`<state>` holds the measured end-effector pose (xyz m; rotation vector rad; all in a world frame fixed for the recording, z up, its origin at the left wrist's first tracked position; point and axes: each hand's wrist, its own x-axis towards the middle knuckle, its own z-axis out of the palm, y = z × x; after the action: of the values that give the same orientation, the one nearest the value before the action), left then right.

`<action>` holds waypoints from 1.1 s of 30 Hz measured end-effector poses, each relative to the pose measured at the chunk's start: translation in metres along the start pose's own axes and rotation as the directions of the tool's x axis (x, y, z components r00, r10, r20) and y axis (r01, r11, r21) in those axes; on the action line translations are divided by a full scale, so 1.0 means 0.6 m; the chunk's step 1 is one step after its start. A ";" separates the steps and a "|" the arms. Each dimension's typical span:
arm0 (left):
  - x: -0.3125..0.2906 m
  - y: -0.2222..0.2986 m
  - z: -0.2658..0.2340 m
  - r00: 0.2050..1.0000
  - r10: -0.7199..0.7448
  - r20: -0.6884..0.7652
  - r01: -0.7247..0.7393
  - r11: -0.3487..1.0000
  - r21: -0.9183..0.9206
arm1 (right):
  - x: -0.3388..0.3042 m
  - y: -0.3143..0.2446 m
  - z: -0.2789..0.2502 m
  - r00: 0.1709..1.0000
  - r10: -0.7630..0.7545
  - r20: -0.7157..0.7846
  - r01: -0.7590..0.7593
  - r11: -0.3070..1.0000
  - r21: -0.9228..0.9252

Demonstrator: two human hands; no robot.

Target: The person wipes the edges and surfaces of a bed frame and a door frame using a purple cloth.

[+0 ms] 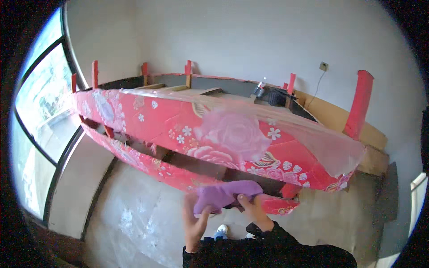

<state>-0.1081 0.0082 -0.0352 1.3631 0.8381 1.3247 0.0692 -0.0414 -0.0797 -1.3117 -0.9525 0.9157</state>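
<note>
A crumpled purple cloth is stretched between my two hands in front of the red furniture. My left hand, a little blurred, grips the cloth's left end with the thumb on the near side. The thumb of my right hand presses on the cloth's right part, its other fingers mostly hidden behind it. Just beyond the cloth stands a long wooden frame wrapped in red fabric with pink roses and white flowers. A dark gap separates its upper panel from a lower red rail, which the cloth partly covers.
Red-wrapped posts, such as a tall one at the right, rise from the frame. A clear bottle and a black bag rest on top. A cable hangs from a wall socket. Large windows line the left.
</note>
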 end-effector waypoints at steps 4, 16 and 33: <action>0.024 0.001 0.087 0.980 -0.080 0.180 0.068 0.995 0.070 | -0.013 -0.055 -0.042 0.941 0.265 -0.210 -0.193 0.931 0.309; -0.101 -0.115 0.373 0.382 -0.396 0.835 0.730 0.683 -0.011 | -0.222 -0.054 -0.225 0.463 0.076 -0.883 0.149 0.975 0.162; -0.006 -0.136 0.310 0.352 -0.449 0.821 0.848 0.524 -0.077 | -0.100 -0.078 -0.203 0.710 -0.085 -0.699 0.146 0.989 0.028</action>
<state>0.0862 -0.0113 -0.0921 0.7883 0.3472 0.1808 0.1623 -0.1425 -0.0384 -1.3544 -0.3801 0.2869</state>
